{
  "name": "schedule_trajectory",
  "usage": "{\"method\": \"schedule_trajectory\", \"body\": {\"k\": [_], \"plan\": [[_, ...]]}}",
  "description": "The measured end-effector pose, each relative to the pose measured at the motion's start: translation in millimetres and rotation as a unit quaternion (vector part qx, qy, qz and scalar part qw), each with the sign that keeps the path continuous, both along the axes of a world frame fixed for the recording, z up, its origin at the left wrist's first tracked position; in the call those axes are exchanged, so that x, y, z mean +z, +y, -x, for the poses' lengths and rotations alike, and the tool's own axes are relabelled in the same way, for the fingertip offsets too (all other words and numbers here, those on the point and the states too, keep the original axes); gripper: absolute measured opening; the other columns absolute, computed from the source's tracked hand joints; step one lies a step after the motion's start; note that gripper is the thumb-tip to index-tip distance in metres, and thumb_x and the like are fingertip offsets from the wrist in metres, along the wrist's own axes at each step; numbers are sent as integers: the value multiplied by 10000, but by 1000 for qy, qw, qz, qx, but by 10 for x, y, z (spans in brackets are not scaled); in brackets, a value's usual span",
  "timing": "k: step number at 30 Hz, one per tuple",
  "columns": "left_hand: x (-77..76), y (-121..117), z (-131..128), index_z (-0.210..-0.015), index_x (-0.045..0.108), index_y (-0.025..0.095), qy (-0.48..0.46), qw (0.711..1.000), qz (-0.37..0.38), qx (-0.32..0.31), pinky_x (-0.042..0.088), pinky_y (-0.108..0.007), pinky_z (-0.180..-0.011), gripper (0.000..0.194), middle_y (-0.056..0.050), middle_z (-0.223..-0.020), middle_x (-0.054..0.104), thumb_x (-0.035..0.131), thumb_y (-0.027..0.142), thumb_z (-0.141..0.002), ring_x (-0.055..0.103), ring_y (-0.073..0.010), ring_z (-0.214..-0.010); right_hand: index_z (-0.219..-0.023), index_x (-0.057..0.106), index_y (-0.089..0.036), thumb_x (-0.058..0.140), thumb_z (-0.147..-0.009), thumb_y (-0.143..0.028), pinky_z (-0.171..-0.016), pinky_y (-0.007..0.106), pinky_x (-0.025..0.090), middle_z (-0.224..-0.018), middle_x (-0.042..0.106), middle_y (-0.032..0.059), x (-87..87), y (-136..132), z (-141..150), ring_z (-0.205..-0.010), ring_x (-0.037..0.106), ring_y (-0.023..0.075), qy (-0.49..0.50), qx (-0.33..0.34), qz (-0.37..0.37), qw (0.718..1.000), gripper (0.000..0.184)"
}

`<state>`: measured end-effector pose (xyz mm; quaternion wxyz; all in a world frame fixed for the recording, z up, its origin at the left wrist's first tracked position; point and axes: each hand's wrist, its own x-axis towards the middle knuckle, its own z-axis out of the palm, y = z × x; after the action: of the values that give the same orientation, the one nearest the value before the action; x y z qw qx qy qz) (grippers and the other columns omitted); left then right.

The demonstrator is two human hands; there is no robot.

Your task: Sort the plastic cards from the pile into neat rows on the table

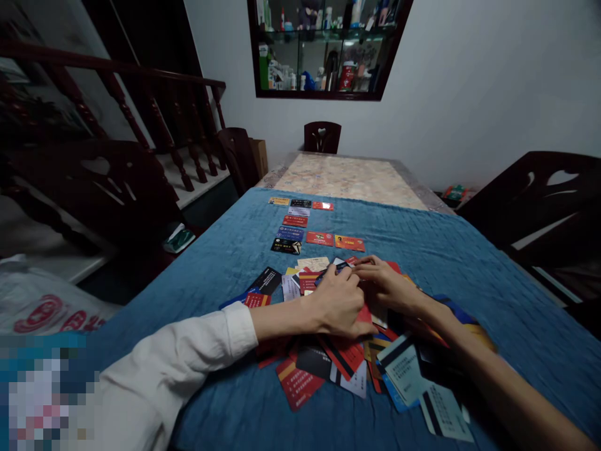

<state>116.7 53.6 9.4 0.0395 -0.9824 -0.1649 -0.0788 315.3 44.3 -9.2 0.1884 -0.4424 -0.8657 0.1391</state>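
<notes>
I am leaning both arms over a messy pile of plastic cards (313, 362) in the lower middle of the frame. My left hand (339, 304) is resting on top of the pile with its fingers bent, and I cannot tell if it is pinching a card. My right hand (387, 285) is reaching in from the right, its fingers half bent and almost meeting my left hand. I cannot tell what it is holding, because my fingers are hiding that spot.

Two pale green cards (402, 371) are lying at the lower right of the pile, and a red card (299, 383) is poking out at its lower left. A black card (267, 281) is sitting at its upper left.

Nine more cards are lying face up in short rows above the pile, near the upper middle. A yellow card (278, 201) is sitting at their top left, and an orange card (350, 243) is sitting at their lower right. A blue cloth (413, 235) is lying under all the cards, covering the near part of the counter (357, 176).
</notes>
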Motion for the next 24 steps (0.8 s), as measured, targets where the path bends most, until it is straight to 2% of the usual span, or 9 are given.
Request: {"method": "schedule_trajectory", "body": {"k": [3, 6, 11, 14, 17, 21, 24], "plan": [[-27, -11, -15, -1015, 729, 74, -2, 1000, -11, 17, 402, -585, -987, 663, -212, -1036, 664, 527, 683, -850, 571, -348, -1043, -1047, 741, -269, 505, -653, -30, -1001, 503, 423, -1141, 723, 65, -2, -15, -32, -1154, 522, 284, -32, 3, -2, 999, 518], [-38, -19, -5, -1034, 719, 65, 5, 999, -7, 35, 394, -564, -999, 600, -213, -1043, 658, 532, 610, -866, 568, -348, -1055, -1048, 749, -288, 533, -657, -55, -989, 518, 419, -1184, 716, 61, 12, -34, -57, -1176, 510, 298, -69, 4, -12, 998, 504], [-23, -30, 50, -1045, 709, 71, 21, 999, 9, 44, 422, -518, -954, 493, -217, -1052, 652, 526, 498, -881, 564, -348, -1067, -1109, 740, -275, 575, -746, -114, -965, 508, 433, -1224, 706, 73, 23, -49, -79, -1188, 510, 303, -77, -2, -34, 996, 430], [-26, -18, 90, -1079, 691, 77, 31, 999, 13, 42, 432, -515, -934, 431, -217, -1098, 649, 516, 421, -887, 562, -349, -1075, -1098, 738, -259, 576, -826, -180, -968, 500, 439, -1216, 712, 71, 18, -51, -92, -1185, 515, 296, -72, -5, -35, 997, 326], [-30, -1, 127, -1086, 678, 94, 36, 998, 28, 46, 435, -523, -935, 362, -207, -1134, 649, 496, 334, -885, 562, -342, -1081, -1090, 731, -256, 587, -847, -220, -973, 483, 449, -1204, 715, 72, 36, -69, -91, -1193, 514, 290, -66, -2, -34, 997, 285], [-11, -5, 166, -1098, 669, 123, 33, 996, 52, 70, 433, -540, -958, 337, -197, -1173, 638, 485, 291, -871, 549, -342, -1120, -1139, 714, -258, 609, -824, -223, -964, 462, 458, -1197, 712, 79, 84, -97, -81, -1162, 528, 286, -72, 2, -37, 997, 334], [4, -17, 183, -1098, 673, 118, 32, 993, 62, 91, 424, -570, -982, 357, -202, -1181, 624, 498, 331, -871, 531, -357, -1144, -1180, 705, -253, 626, -806, -228, -947, 452, 457, -1179, 710, 91, 97, -98, -89, -1118, 540, 283, -82, 1, -38, 996, 384]]}}
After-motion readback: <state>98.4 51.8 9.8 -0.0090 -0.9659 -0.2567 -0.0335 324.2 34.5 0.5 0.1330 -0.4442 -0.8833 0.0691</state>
